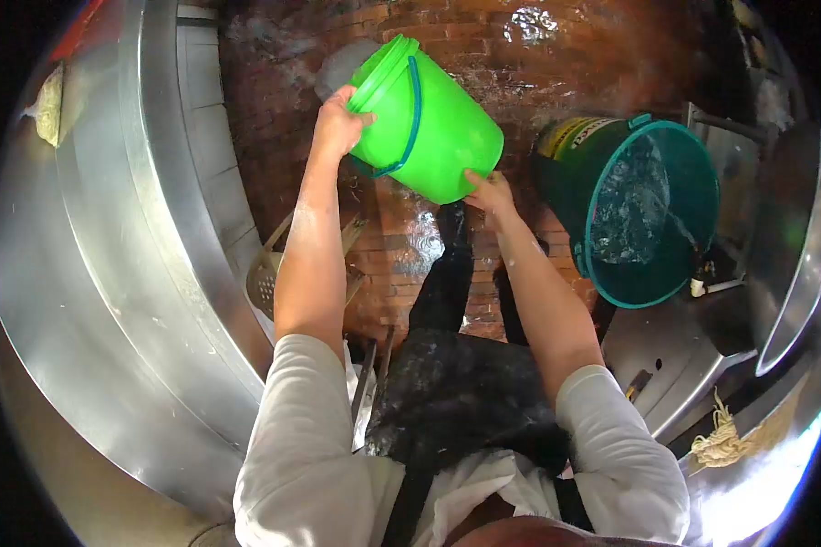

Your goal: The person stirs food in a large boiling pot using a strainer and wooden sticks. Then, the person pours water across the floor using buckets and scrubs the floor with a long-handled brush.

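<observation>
A bright green bucket (442, 123) with a teal handle is held tilted over the floor, its mouth facing the upper left. My left hand (339, 125) grips the bucket at its rim. Under the bucket's base, at the lower right, my right hand (491, 193) is closed on the bottom edge. Splashed water shows on the brick floor (465, 46) beyond the bucket's mouth. The inside of the green bucket is hidden from view.
To the right stands a large dark green tub (602, 214) with water running into it from a tap (698, 273). A steel counter (109, 237) curves along the left. A string mop head (721, 442) lies at the lower right.
</observation>
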Motion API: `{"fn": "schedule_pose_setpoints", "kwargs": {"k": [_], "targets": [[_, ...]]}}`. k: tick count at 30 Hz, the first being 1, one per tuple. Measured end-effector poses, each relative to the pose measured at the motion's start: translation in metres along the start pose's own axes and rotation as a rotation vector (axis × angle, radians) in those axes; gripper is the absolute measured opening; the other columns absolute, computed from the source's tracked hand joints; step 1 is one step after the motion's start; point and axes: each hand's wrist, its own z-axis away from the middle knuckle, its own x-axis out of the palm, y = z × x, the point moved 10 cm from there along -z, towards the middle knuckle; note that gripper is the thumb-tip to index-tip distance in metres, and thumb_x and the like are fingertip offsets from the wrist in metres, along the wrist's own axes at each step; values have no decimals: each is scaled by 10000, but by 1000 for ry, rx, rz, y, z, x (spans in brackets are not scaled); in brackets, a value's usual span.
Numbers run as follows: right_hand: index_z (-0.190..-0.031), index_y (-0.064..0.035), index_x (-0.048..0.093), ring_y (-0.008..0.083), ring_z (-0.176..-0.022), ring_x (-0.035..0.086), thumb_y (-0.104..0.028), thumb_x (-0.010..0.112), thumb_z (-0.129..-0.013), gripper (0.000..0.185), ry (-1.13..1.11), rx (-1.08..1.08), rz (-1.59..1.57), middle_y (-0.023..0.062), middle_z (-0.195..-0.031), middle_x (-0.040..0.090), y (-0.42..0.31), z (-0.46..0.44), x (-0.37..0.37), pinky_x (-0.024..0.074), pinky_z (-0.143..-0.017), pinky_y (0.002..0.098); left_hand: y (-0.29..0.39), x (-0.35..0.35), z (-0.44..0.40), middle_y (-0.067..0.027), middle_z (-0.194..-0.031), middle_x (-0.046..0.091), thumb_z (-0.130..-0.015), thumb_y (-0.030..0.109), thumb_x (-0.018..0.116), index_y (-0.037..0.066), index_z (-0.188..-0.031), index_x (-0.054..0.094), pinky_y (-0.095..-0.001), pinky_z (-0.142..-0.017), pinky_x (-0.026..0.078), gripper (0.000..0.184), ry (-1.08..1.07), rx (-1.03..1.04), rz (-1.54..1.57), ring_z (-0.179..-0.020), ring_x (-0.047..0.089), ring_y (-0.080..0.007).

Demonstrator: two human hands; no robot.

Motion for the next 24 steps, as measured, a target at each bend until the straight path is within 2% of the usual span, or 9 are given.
{"fn": "schedule_pose_setpoints", "kwargs": {"k": [6,9,10,13,16,22,24], "targets": [[-1169,28,532,187,-876,656,-267,735,-870,466,16,-53,93,120,-1022,647,-40,10,12,566,-740,325,29,-25,-24,-54,-811,676,-745,38,749,33,-924,614,-312,-686,493,225,92,-1,18,-706,625,-157],[-1148,24,551,166,-833,643,-250,736,-867,434,1,-155,155,104,-987,649,-72,16,23,558,-720,303,29,-40,-41,-44,-786,666,-736,53,754,37,-911,622,-307,-674,484,219,144,-69,53,-684,610,-154],[-1140,23,559,160,-818,638,-243,735,-866,420,1,-196,176,99,-976,649,-79,19,26,554,-714,297,36,-46,-44,-46,-775,661,-731,79,755,40,-900,631,-307,-662,481,214,190,-31,79,-673,603,-151],[-1099,19,590,141,-776,627,-213,721,-869,352,5,-195,218,78,-925,648,-87,17,34,545,-691,281,33,-58,-63,-48,-780,660,-733,98,748,35,-910,637,-306,-660,482,218,232,-41,138,-674,605,-152],[-1053,18,612,129,-735,622,-187,699,-874,286,57,-358,264,63,-869,646,-105,17,42,532,-662,271,38,-69,-75,-58,-826,675,-738,113,746,24,-920,649,-312,-693,491,224,249,-59,153,-726,620,-156],[-1052,39,624,132,-711,650,-190,708,-848,318,88,-458,413,88,-820,667,-151,50,58,517,-632,293,32,-90,-98,-64,-852,680,-747,135,747,23,-946,661,-316,-721,485,243,296,-50,177,-760,618,-164],[-1056,49,622,172,-718,668,-195,709,-836,341,96,-538,437,116,-815,676,-165,61,66,522,-648,321,28,-97,-103,-63,-864,681,-750,141,747,25,-957,662,-313,-733,479,252,314,-69,187,-774,616,-166]]}}
